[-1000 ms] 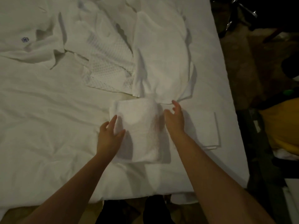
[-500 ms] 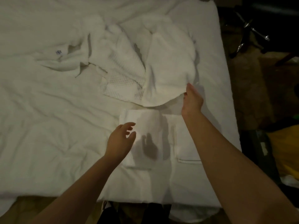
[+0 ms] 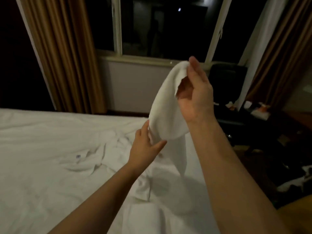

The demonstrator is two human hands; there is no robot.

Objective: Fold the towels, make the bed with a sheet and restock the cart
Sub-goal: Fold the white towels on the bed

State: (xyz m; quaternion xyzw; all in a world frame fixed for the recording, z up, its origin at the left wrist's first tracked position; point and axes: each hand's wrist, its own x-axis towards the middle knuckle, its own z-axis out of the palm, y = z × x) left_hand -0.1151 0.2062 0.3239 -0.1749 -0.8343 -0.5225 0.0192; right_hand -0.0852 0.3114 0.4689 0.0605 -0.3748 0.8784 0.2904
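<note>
**Right hand lifting a white towel above the bed, left hand at its lower edge**

Right hand [image 3: 195, 92] is raised at the end of a forearm that rises from the lower right corner. Its palm is turned toward the viewer and its fingers point up. The fingertips [image 3: 191, 62] and thumb pinch the top edge of a white towel [image 3: 165, 112], so this hand grips the cloth. From the pinch, the towel drapes down to the left of the palm and wrist. One narrow tail hangs lower, beside the forearm, and ends just above the bedding.

Left hand [image 3: 145, 149] is below and to the left of the right hand, with its forearm reaching up from the lower left. Its fingers are nearly straight and lie against the towel's lower left edge, and the thumb is spread out beneath the fold. It touches the cloth without closing round it.

Under both hands lies the bed [image 3: 42, 183], covered in rumpled white linen. To the left of the left hand is a crumpled towel with a small blue mark [image 3: 81, 163]. Another white cloth [image 3: 143, 190] lies directly beneath the left wrist.

Beyond the hands is a dark window [image 3: 160, 27], with a tan curtain [image 3: 64, 56] to the far left. A dark chair [image 3: 228, 81] shows just behind the right hand.
</note>
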